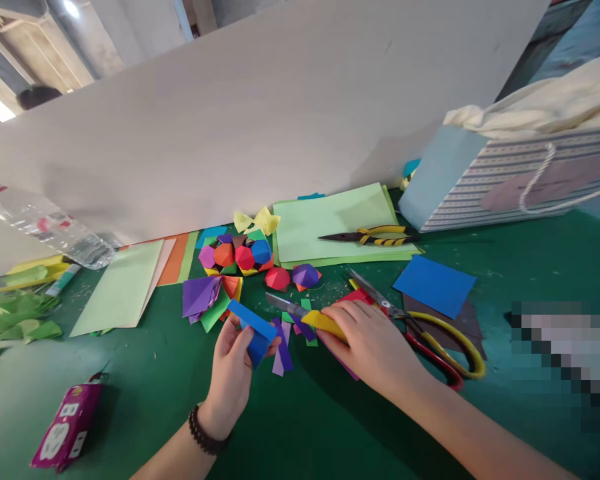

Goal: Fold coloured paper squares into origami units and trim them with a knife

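Note:
My left hand, with a dark bead bracelet at the wrist, pinches a piece of folded blue paper between thumb and fingers. My right hand is closed round a yellow utility knife. Its blade points left, just above the blue paper. Cut strips of purple and green paper lie on the table between my hands. Behind them are small faceted paper shapes in several colours and a fan of folded paper pieces. Scissors with red and yellow handles rest beside my right hand.
Pliers lie on pale green sheets by the white partition. A blue sheet and a striped paper bag are at right. At left are a plastic bottle, green paper scraps and a purple packet.

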### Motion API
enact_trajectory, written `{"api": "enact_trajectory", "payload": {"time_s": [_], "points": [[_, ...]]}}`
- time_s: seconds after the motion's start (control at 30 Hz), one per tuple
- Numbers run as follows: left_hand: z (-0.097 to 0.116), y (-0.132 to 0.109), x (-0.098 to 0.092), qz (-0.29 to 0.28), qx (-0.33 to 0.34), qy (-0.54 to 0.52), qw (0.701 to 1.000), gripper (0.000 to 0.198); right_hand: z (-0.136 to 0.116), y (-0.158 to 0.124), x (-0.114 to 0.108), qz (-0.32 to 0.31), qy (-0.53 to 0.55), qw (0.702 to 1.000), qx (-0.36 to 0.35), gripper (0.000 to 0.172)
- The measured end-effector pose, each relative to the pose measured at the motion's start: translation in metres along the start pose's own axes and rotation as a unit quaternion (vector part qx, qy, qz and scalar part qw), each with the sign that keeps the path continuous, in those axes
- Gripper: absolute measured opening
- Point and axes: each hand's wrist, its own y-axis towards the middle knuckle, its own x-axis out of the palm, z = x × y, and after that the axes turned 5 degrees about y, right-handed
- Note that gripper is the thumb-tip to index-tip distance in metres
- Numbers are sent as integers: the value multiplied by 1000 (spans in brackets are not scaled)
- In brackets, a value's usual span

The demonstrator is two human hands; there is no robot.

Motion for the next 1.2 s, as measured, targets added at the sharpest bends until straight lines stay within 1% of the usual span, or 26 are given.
{"api": "enact_trajectory", "payload": {"time_s": [0.07, 0.13, 0.27, 0.33, 0.43, 0.5, 0.7, 0.93, 1.07, 1.2], "points": [[0, 1, -1, 18, 6, -8, 1000, 29, -3, -1, -7, 30, 16, 999, 6, 25], [0, 3, -2, 30, 10, -15, 999, 30, -7, -3, -12, 51, 40, 998, -5, 28], [0, 5, -1, 46, 21, -27, 998, 30, -16, -5, -15, 63, 76, 992, -78, 26], [2, 5, 0, 40, 16, -42, 998, 27, -18, -6, -13, 66, 72, 991, -90, 25], [5, 3, 1, 5, 6, -68, 998, 24, -17, -5, -9, 65, 48, 993, -86, 26], [6, 1, 2, -3, 7, -61, 998, 27, -16, -5, -8, 65, 45, 993, -85, 26], [3, -2, 6, 56, -14, 30, 998, 35, -14, -5, -5, 75, 54, 993, -76, 27], [4, -5, 10, 80, -20, 48, 995, 37, -13, -6, -4, 73, 47, 993, -84, 24], [7, -6, 11, 93, -20, 66, 993, 39, -12, -6, -6, 80, 62, 992, -75, 23], [8, -5, 9, 91, -11, 81, 992, 40, -10, -5, -8, 81, 67, 992, -71, 23]]}}
